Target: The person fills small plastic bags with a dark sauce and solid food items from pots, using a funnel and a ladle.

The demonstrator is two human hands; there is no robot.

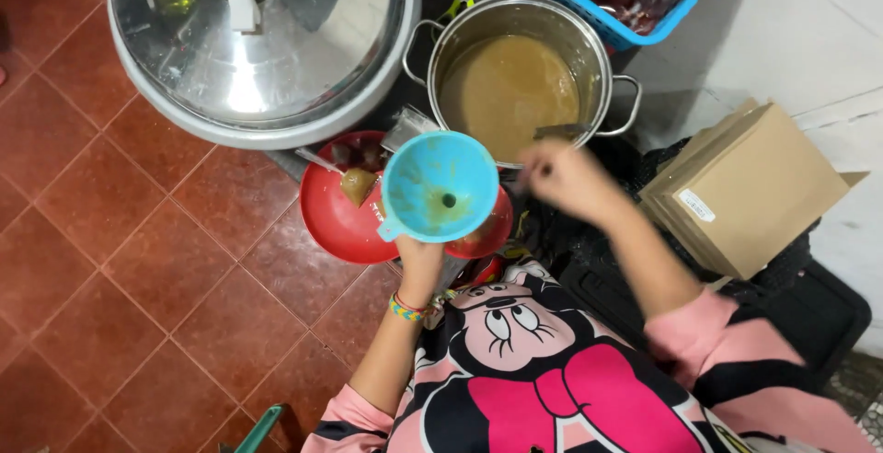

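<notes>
Seated over the red-tiled floor [110, 260] in a pink-and-black cartoon-print shirt [543, 370], with a beaded bracelet [407, 309] at the left wrist. Left hand [420, 258] closed from below around the neck of a turquoise funnel [440, 186], fingers wrapped tight, mouth held level and facing up, presumably to keep anything poured from running over the rim; whatever sat under the spout was hidden by the bowl. Streaks of brown liquid smeared inside the funnel, so the cone rose directly above the grip, spout down through the fist. Right hand [563, 175] blurred in motion beside the funnel, at the near rim of a steel stockpot [515, 76] filled with brown liquid [506, 90]; fingers seemingly pinched on a dark ladle handle, though too smeared to tell how firmly. Ladle bowl [561, 130] resting in the liquid at the pot's near side. Stockpot set just beyond the funnel, evidently for a short carry. Red plate [336, 218] under and left of the funnel, holding a spoon and a filled plastic pouch [357, 184]. Large steel basin [262, 44] upturned beyond, blue basket [616, 11] behind the pot, brown cardboard packets [750, 186] stacked to the right.
</notes>
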